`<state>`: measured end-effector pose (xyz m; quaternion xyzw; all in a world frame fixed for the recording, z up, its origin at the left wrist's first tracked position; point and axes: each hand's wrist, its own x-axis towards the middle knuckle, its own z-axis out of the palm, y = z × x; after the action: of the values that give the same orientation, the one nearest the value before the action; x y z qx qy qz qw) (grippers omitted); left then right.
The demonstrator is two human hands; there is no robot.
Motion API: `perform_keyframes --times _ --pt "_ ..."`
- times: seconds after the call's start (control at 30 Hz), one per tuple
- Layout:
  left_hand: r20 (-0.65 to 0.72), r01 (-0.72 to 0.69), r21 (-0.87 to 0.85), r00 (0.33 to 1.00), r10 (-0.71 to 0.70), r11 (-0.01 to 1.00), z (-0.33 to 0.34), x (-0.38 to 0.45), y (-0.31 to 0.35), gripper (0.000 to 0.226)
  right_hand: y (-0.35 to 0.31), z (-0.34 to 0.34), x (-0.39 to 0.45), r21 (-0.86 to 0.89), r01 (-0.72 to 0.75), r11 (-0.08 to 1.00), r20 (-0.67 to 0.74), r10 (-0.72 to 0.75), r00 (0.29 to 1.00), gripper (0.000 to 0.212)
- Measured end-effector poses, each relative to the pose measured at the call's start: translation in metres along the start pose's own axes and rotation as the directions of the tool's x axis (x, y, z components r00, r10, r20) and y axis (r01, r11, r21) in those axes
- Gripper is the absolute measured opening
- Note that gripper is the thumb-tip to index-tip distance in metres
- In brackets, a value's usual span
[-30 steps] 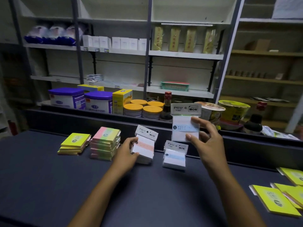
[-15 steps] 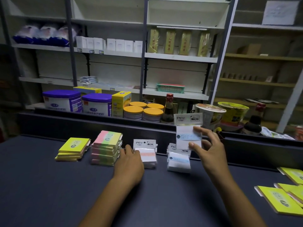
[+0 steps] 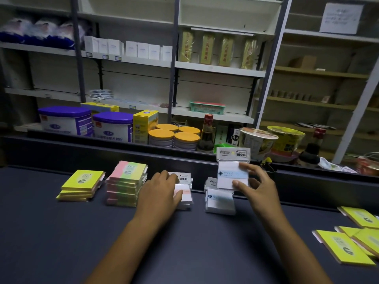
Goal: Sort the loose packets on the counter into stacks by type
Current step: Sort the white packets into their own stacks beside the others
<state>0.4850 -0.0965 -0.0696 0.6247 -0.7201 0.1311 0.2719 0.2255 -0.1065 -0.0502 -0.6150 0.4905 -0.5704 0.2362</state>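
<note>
- On the dark counter (image 3: 51,232), four stacks stood in a row below the raised back ledge: a yellow stack (image 3: 81,186) far left, a pink-and-green stack (image 3: 126,184) beside it, then a white stack with a pink stripe (image 3: 184,191), then a white stack with a blue stripe (image 3: 220,201).
- The left hand (image 3: 160,193) lay palm down on the pink-striped stack, fingers straight and close together, pressing its top packet.
- The right hand (image 3: 258,187) held one blue-striped packet (image 3: 230,171) upright in the air just above the blue-striped stack, thumb on the front lower edge, forefinger on its right side, the other fingers spread behind.
- At the far right of the counter, loose yellow packets (image 3: 344,245) lay overlapping, well apart from the stacks.
- Beyond the ledge stood purple-lidded tins (image 3: 86,124), orange-lidded jars (image 3: 174,136) and noodle cups (image 3: 272,140) before pale shelves.
</note>
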Motion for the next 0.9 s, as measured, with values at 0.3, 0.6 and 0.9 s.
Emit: perform_keyframes --times 0.3,0.6,0.9 --pt "-0.057 0.053 -0.035 0.997 -0.055 0.998 0.000 -0.004 -0.004 0.028 0.006 0.018 -0.011 -0.217 -0.132 0.967 0.117 0.160 0.980 0.045" --pt "-0.069 0.068 -0.043 0.995 -0.071 0.997 0.004 -0.004 -0.003 0.026 0.022 0.013 -0.015 -0.537 -0.075 0.841 0.179 0.200 0.963 0.039" --pt "-0.005 0.024 -0.138 1.000 -0.024 0.990 0.005 -0.005 0.002 0.025 0.027 0.003 -0.022 -0.529 -0.028 0.848 0.202 0.159 0.966 0.032"
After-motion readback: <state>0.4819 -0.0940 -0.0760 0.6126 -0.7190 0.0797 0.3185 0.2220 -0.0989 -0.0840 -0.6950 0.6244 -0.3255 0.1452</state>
